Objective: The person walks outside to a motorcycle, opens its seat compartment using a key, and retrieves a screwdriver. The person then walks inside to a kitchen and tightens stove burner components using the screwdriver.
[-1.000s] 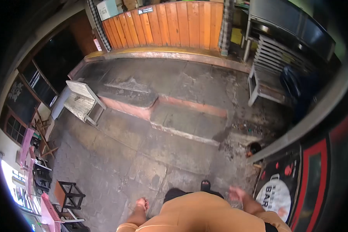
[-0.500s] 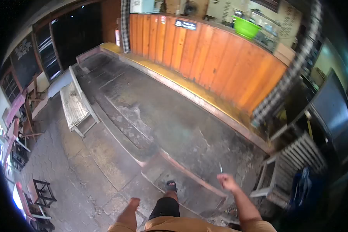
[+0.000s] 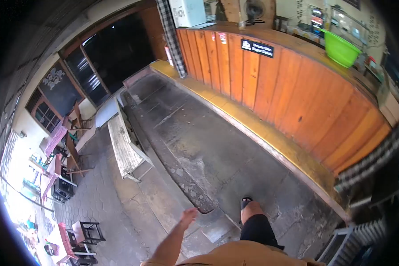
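My left hand (image 3: 189,217) is held out low over the floor, near the corner of the raised step (image 3: 208,218). Its fingers look apart and nothing shows in it. My right hand is out of sight; only a bit of that arm may show at the bottom edge. One sandaled foot (image 3: 247,201) rests on the upper grey floor in front of me, below dark shorts (image 3: 259,230).
An orange wooden counter (image 3: 270,84) with a green basin (image 3: 341,48) stands ahead and right, above a yellow ledge (image 3: 226,105). A white bench (image 3: 124,146) is at the left. Slatted seat (image 3: 368,239) lower right; stool (image 3: 91,232) and tables (image 3: 60,241) lower left.
The view has turned and come closer to the counter. A foot is now on the upper level. My right hand, seen earlier with a thin white object, has left the view; my left hand reaches further forward.
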A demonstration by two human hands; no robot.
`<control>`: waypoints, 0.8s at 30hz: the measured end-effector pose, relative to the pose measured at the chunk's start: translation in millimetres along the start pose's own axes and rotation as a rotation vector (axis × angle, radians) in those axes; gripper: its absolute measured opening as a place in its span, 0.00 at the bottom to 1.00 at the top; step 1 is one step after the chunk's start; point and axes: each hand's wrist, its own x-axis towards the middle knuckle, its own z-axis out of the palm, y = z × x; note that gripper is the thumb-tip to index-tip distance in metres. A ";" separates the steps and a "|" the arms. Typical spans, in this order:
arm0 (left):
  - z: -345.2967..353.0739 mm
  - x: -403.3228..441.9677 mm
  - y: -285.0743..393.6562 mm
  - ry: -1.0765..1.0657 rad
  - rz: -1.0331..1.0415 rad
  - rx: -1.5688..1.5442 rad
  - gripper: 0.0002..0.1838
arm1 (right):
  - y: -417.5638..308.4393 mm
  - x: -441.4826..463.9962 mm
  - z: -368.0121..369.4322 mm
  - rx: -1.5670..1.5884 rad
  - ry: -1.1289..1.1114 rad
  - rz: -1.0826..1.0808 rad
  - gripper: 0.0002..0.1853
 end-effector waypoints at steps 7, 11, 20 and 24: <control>-92.8 -16.5 97.0 0.275 -0.182 0.496 0.13 | -442.6 -47.0 -143.6 -0.028 -0.022 -0.412 0.12; -103.1 -37.5 183.7 0.351 -0.243 0.147 0.14 | -690.6 -164.7 -153.1 0.319 -0.050 -0.709 0.13; -155.1 95.4 224.0 0.357 -0.590 0.106 0.09 | -1058.7 -153.3 -46.0 0.382 -0.632 -0.739 0.07; -205.4 206.3 304.2 0.157 -0.593 0.308 0.09 | -1147.3 -110.9 4.4 0.381 -0.810 -0.563 0.05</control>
